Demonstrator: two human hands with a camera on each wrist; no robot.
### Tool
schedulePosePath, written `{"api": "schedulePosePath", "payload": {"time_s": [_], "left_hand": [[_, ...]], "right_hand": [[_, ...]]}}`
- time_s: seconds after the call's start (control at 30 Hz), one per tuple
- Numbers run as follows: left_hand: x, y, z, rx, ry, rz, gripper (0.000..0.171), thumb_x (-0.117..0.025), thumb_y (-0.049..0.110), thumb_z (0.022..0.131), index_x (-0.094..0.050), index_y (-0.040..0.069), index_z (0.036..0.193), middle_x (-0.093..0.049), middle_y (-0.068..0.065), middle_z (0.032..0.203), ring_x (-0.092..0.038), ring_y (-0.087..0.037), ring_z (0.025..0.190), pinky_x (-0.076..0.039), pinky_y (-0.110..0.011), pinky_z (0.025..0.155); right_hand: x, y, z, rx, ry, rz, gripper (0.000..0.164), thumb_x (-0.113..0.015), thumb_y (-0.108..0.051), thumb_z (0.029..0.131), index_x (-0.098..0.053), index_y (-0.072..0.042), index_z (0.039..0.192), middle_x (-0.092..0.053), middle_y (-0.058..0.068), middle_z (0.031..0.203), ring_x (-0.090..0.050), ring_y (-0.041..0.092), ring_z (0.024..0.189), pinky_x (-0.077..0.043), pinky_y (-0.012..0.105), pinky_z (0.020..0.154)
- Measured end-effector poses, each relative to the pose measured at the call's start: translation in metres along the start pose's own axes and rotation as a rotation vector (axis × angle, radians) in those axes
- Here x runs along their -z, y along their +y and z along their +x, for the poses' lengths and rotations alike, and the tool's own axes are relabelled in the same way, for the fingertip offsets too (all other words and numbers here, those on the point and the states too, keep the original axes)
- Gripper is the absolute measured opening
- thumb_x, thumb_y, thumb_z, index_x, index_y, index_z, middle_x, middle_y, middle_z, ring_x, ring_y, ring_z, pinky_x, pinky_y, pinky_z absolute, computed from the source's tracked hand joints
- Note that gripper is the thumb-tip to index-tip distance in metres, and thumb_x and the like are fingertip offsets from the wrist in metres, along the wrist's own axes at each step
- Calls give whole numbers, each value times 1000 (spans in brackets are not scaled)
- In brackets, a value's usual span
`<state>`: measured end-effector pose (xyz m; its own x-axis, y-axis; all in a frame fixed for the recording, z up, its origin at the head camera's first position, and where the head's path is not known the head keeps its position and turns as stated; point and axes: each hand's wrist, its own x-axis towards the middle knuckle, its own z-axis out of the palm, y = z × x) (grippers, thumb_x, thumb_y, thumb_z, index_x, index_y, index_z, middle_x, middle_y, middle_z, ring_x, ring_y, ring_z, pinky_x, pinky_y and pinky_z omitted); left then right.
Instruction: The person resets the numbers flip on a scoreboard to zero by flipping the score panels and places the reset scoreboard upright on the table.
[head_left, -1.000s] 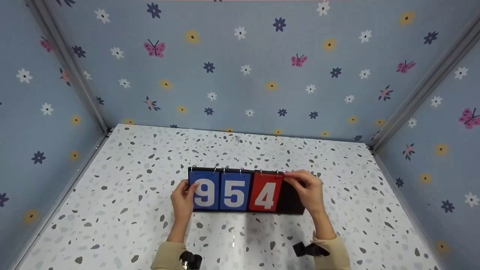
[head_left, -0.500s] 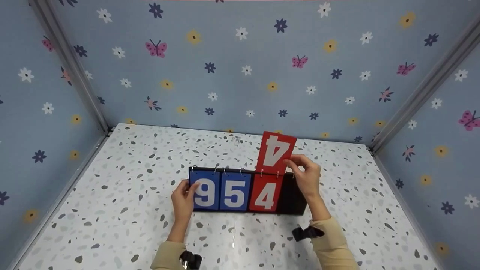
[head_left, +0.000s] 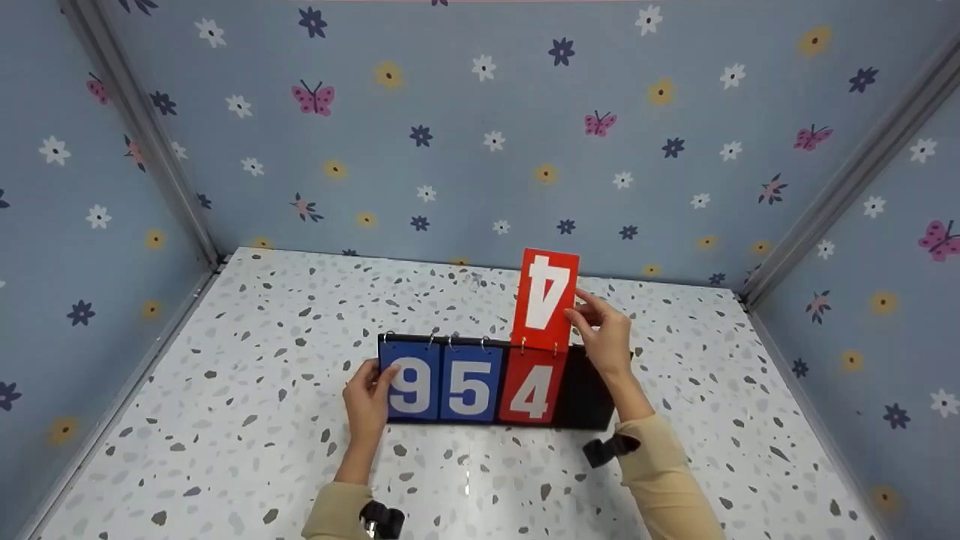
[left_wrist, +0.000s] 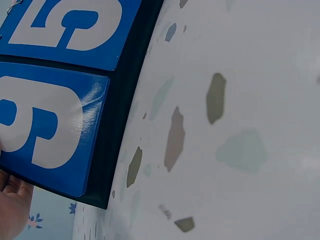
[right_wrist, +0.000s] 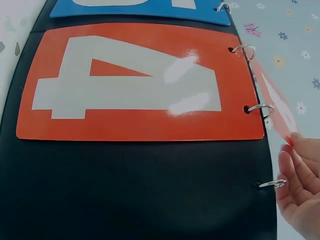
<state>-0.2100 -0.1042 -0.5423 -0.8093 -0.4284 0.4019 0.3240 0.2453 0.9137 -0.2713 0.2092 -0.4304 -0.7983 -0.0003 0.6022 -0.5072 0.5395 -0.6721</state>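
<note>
A black flip scoreboard (head_left: 587,390) stands on the speckled table, with a blue 9 card (head_left: 412,411), a blue 5 card (head_left: 471,412) and a red 4 card (head_left: 514,367) hung on its rings. Its right end is bare black. At the left edge my left hand (head_left: 366,405) grips the board, thumb in front over the 9 card. My right hand (head_left: 609,341) pinches the side of another red card (head_left: 559,326) marked 4, swung up over the top and upside down. In the right wrist view that raised card (right_wrist: 277,102) appears edge-on beyond the rings.
The white speckled tabletop (head_left: 255,420) spreads around the board. Behind it rises a light blue wall (head_left: 480,187) printed with flowers and butterflies, with similar panels at both sides. Metal posts (head_left: 161,157) mark the corners.
My right hand has lifted a red 4 card up and over the rings, uncovering another red 4 beneath. Lately the raised card has swung slightly left and more upright. My left hand stays put.
</note>
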Motion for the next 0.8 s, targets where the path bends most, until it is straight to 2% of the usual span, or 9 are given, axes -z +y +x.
{"api": "schedulePosePath", "payload": {"time_s": [0.2,0.3,0.37,0.53,0.63,0.8], "left_hand": [[-1,0,0,11,1,4,15,-65,10,80,-60,-4,84,-61,-10,72,-53,-11,61,-42,-16,56],[-1,0,0,8,2,2,16,-65,11,80,-60,-4,83,-61,-11,71,-53,-13,61,-42,-15,56],[0,0,0,1,1,-3,16,-65,10,80,-60,-4,84,-61,-11,71,-53,-15,61,-41,-15,55],[-1,-2,-1,-24,-1,-15,13,-65,6,80,-60,-5,85,-61,-13,72,-53,-19,61,-41,-15,54],[-1,-3,0,-20,2,-8,13,-65,6,80,-60,-5,84,-61,-11,72,-53,-15,61,-41,-15,55],[-1,-1,1,-21,6,-17,13,-65,7,80,-59,-5,83,-61,-11,71,-53,-11,61,-42,-15,56]], "right_hand": [[3,0,0,-55,-62,44,28,-63,-6,81,-60,4,107,-66,14,86,-63,20,71,-49,22,61],[6,-2,-1,-50,-65,52,23,-63,-5,81,-62,3,103,-66,14,87,-63,21,72,-49,20,62],[8,-6,-3,-29,-42,67,20,-63,-2,80,-63,4,100,-65,16,87,-63,23,71,-48,20,63],[16,-32,-13,25,42,105,15,-63,6,78,-63,10,93,-64,21,85,-61,30,68,-47,22,63],[20,-47,-20,30,85,107,14,-63,7,78,-63,10,92,-64,21,83,-61,30,67,-48,22,61],[20,-54,-34,48,155,107,13,-63,8,77,-63,9,90,-63,19,80,-60,28,66,-48,20,58]]}}
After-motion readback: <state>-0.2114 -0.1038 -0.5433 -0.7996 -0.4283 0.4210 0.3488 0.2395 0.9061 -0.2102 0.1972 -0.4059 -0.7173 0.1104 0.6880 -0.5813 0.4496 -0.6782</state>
